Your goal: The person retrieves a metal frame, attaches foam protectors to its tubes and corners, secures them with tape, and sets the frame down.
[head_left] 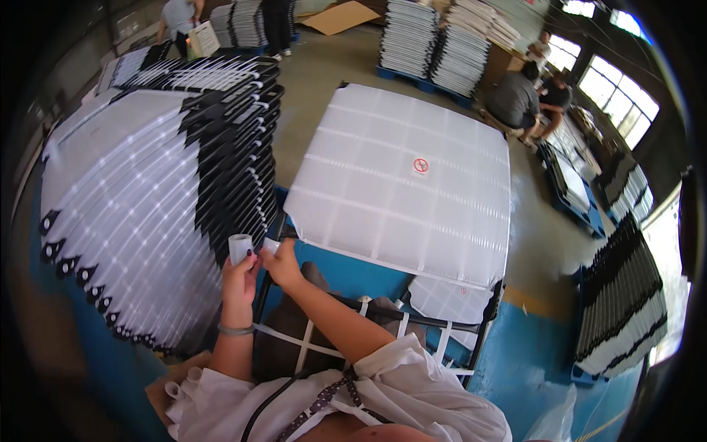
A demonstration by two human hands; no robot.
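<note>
My left hand (240,274) is wrapped round a small white roll (239,249), held upright. Close beside it, my right hand (281,262) pinches a white piece (271,246) that looks like the roll's loose end. Both hands are near the left corner of a large white quilted panel (412,177) with a red round label (420,165). The panel lies on a dark frame with white straps (305,342) in front of my body. Left of my hands rises a tall stack of white panels with black edges (140,199).
More rolls (193,374) sit in a cardboard box (158,390) at lower left. Panel stacks stand on pallets at the back (409,40) and right (622,302). Two people sit at back right (512,99); others stand farther back.
</note>
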